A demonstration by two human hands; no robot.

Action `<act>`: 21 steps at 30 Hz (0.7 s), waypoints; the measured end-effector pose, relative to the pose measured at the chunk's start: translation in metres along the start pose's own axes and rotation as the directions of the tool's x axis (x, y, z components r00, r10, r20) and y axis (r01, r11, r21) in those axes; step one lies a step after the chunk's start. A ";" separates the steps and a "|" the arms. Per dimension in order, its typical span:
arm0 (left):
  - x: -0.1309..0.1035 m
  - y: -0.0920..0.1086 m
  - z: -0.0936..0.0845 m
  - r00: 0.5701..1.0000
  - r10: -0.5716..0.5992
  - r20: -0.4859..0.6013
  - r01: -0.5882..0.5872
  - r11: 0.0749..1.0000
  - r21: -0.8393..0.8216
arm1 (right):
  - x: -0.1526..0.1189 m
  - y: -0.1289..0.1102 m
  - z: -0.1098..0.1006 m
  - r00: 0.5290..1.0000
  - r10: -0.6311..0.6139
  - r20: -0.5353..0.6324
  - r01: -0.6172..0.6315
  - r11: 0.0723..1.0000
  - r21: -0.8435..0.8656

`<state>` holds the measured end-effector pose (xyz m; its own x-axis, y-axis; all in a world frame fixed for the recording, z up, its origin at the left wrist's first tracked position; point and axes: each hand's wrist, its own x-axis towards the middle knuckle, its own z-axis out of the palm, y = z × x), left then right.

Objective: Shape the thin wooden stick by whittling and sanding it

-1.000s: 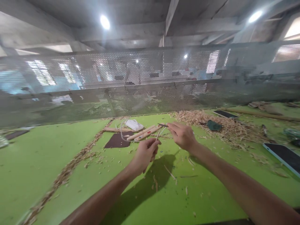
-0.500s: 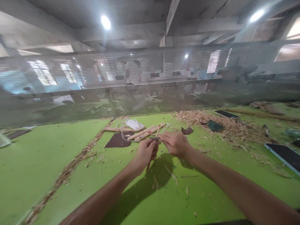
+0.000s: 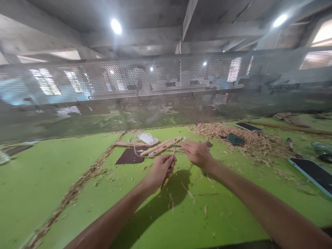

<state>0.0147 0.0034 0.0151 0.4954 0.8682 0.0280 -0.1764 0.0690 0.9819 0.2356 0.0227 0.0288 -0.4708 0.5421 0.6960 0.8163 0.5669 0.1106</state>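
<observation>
Landmark = dark brown, flat, squarish sheet [image 3: 131,155] on bright green tabletop [image 3: 77,214]. L hand [image 3: 162,169] is R of it & a bit nearer the person, fingers pinched on a thin, pale, wood-like strip [image 3: 173,152]; strip pokes up past the fingertips, also R of sheet. R hand [image 3: 197,154] sits further R of sheet, fingers closed round a slim dark blade-like tool [image 3: 177,146], its tip at the strip; can't tell if touching. Two pale wooden sticks [image 3: 166,146], one w/ red spot, run from sheet's R edge up twd R hand. White rounded block [image 3: 148,138] w/ white cord is just beyond sheet. Well R of sheet: big heap of curly, pale wood shavings [image 3: 215,131], dark green crumpled scrap [image 3: 235,139] on it, & black-screened phone w/ light blue edge [image 3: 311,174], nearer the person. Perforated grey metal screen [image 3: 155,110] stands behind sheet.
</observation>
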 end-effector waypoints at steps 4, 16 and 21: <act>0.001 -0.003 0.000 0.999 0.010 0.030 -0.010 1.000 0.017 | -0.001 0.013 -0.002 0.995 0.024 -0.101 -0.026 0.999 -0.022; 0.006 -0.007 -0.008 1.000 0.024 0.019 -0.024 1.000 -0.013 | 0.002 -0.022 0.004 0.984 -0.150 -0.095 0.154 0.987 0.042; 0.004 -0.005 -0.007 1.000 0.003 0.027 -0.003 1.000 -0.022 | 0.001 -0.015 0.002 0.991 -0.125 -0.047 0.126 0.992 0.029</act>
<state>0.0114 0.0103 0.0088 0.5173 0.8550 0.0362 -0.1962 0.0773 0.9775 0.2219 0.0161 0.0264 -0.5527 0.4377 0.7092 0.7403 0.6487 0.1765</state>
